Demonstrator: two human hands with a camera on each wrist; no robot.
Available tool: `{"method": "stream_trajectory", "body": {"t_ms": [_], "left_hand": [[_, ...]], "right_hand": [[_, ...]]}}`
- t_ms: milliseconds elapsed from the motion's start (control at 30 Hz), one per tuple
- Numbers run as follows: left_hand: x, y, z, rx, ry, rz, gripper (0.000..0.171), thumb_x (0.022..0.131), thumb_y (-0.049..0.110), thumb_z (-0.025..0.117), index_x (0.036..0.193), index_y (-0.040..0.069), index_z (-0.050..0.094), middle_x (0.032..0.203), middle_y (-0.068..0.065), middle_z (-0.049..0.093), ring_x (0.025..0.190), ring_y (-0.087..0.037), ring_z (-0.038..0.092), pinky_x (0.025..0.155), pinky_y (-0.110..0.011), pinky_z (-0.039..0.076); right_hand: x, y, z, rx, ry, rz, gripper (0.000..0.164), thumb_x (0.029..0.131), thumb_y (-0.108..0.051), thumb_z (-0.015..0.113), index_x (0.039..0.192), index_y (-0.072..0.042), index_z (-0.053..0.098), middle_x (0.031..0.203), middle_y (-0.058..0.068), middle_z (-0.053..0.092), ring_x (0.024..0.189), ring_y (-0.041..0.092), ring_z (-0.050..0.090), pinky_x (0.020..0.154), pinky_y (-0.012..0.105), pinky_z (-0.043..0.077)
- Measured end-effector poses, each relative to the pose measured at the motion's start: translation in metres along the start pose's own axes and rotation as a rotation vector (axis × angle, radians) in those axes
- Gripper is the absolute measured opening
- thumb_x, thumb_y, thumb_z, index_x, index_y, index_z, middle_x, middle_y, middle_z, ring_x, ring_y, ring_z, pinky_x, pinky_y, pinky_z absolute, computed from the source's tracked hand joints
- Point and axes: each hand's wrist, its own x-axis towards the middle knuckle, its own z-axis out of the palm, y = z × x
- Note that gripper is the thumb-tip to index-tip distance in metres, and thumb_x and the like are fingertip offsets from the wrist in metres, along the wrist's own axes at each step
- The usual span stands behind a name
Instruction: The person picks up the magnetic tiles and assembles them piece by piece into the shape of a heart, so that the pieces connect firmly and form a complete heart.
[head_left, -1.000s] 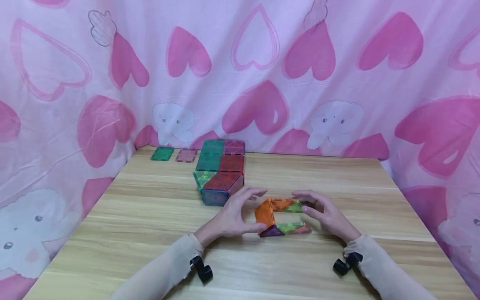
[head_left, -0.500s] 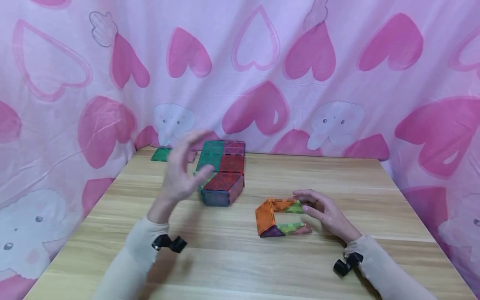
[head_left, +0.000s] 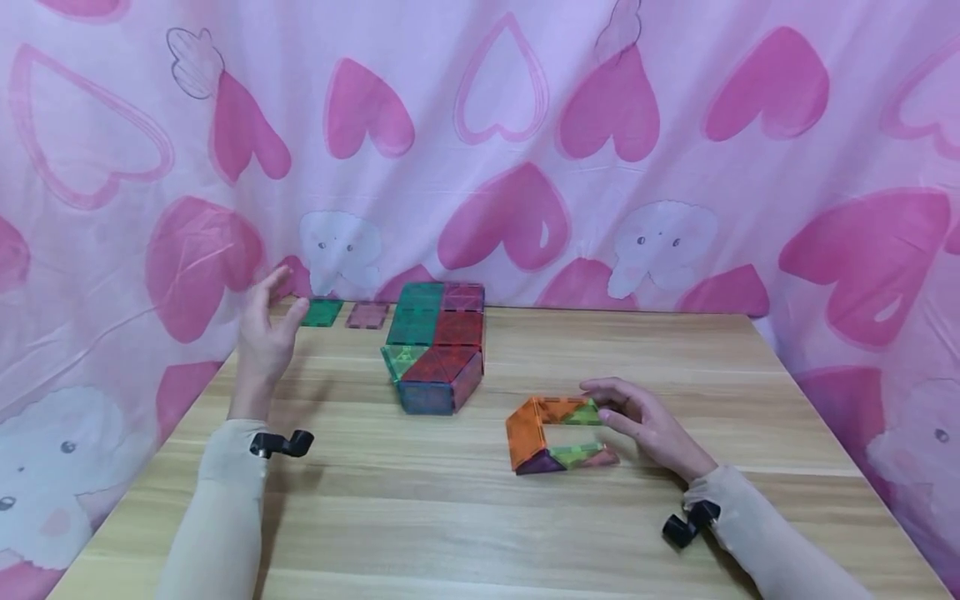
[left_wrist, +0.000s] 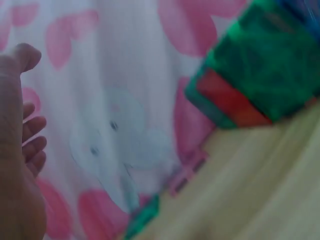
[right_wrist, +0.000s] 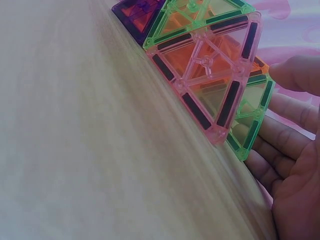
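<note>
My left hand point(head_left: 264, 346) is raised at the table's left side, fingers loosely extended and holding nothing. Near it, at the back left, lie a green square magnetic tile point(head_left: 322, 313) and a pink square magnetic tile point(head_left: 367, 315). My right hand point(head_left: 647, 423) pinches the far right end of a small magnetic-tile frame point(head_left: 527, 433), at a green triangle tile point(right_wrist: 252, 110). This frame has an orange square end and two low walls of triangles, with its right side uncovered. In the right wrist view, a pink triangle tile point(right_wrist: 210, 65) ends the near wall.
A larger magnetic-tile block point(head_left: 457, 329), green and red on top with bluish sides, stands left of centre towards the back. The wooden table point(head_left: 390, 517) meets a pink heart-patterned curtain point(head_left: 502, 217) behind and at both sides.
My left hand has let go of the small frame's orange end and moved left and back, past the larger block. The right hand has stayed at the frame.
</note>
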Motion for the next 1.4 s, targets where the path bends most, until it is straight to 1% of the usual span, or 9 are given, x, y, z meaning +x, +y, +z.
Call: {"method": "stream_trajectory", "body": {"t_ms": [133,267,367,533,700,867,1067,1300,1400], "left_hand": [[-0.009,-0.034,-0.001,-0.028,-0.140,-0.214,0.071,0.115,0.036,0.060,0.176,0.015,0.031,0.178,-0.015,0.036,0.164,-0.042,0.030,0.135,-0.062,0.023],[-0.019,-0.061,0.000,0.093,-0.278,-0.294,0.082,0.115,0.047,0.059,0.179,0.017,0.018,0.184,-0.020,0.019,0.166,-0.053,0.019,0.132,-0.075,0.016],[-0.023,-0.076,0.000,0.222,-0.352,-0.217,0.090,0.112,0.038,0.067,0.177,0.004,0.015,0.179,-0.034,0.017,0.163,-0.060,0.019,0.130,-0.078,0.017],[-0.026,-0.087,0.001,0.379,-0.434,-0.102,0.089,0.107,0.028,0.073,0.171,-0.008,0.024,0.174,-0.041,0.023,0.161,-0.063,0.018,0.129,-0.079,0.015],[-0.025,-0.084,0.004,0.533,-0.491,-0.104,0.078,0.111,0.037,0.065,0.165,-0.012,0.036,0.168,-0.042,0.034,0.158,-0.062,0.027,0.128,-0.076,0.022],[-0.025,-0.086,0.005,0.577,-0.498,-0.129,0.080,0.114,0.043,0.059,0.172,-0.004,0.030,0.168,-0.040,0.032,0.154,-0.063,0.028,0.124,-0.077,0.023],[-0.019,-0.090,0.005,0.595,-0.454,-0.110,0.086,0.110,0.046,0.064,0.173,-0.003,0.028,0.171,-0.037,0.027,0.155,-0.062,0.024,0.122,-0.080,0.020],[-0.014,-0.092,0.011,0.636,-0.536,-0.071,0.084,0.113,0.048,0.054,0.172,-0.005,0.027,0.179,-0.032,0.023,0.162,-0.058,0.021,0.123,-0.079,0.019],[-0.018,-0.092,0.010,0.639,-0.529,-0.075,0.080,0.114,0.046,0.053,0.170,-0.007,0.032,0.176,-0.033,0.029,0.161,-0.058,0.024,0.124,-0.079,0.020]], "right_hand": [[0.001,0.002,-0.001,-0.008,-0.006,-0.009,0.043,0.112,0.000,0.059,0.154,-0.003,0.060,0.148,0.030,0.065,0.132,0.012,0.065,0.104,0.022,0.055],[0.001,0.003,-0.001,-0.007,-0.004,-0.009,0.043,0.112,0.001,0.058,0.155,-0.003,0.060,0.148,0.030,0.065,0.131,0.012,0.065,0.103,0.022,0.056],[0.000,0.002,-0.002,-0.008,-0.006,0.002,0.043,0.112,0.000,0.059,0.155,-0.005,0.061,0.148,0.028,0.065,0.131,0.013,0.066,0.103,0.023,0.056],[-0.001,0.000,-0.001,-0.015,-0.008,0.010,0.043,0.112,-0.001,0.059,0.155,-0.005,0.061,0.148,0.025,0.066,0.131,0.014,0.066,0.103,0.023,0.055],[-0.003,0.000,-0.001,-0.024,0.002,0.015,0.043,0.112,-0.001,0.060,0.154,-0.006,0.061,0.148,0.024,0.067,0.131,0.014,0.066,0.104,0.023,0.055],[-0.001,0.001,-0.001,-0.027,0.008,0.018,0.042,0.112,-0.001,0.061,0.154,-0.005,0.062,0.146,0.022,0.069,0.128,0.017,0.067,0.101,0.024,0.057],[0.000,0.002,0.000,-0.022,-0.005,0.002,0.042,0.112,0.000,0.059,0.154,-0.001,0.060,0.146,0.027,0.067,0.128,0.015,0.067,0.101,0.023,0.056],[-0.001,0.000,-0.002,-0.011,-0.009,-0.023,0.041,0.111,0.003,0.057,0.153,0.001,0.060,0.145,0.029,0.067,0.128,0.014,0.067,0.102,0.021,0.055],[0.001,0.000,-0.002,-0.011,-0.018,-0.031,0.041,0.111,0.004,0.057,0.152,0.001,0.061,0.143,0.026,0.069,0.127,0.015,0.068,0.101,0.021,0.056]]}}
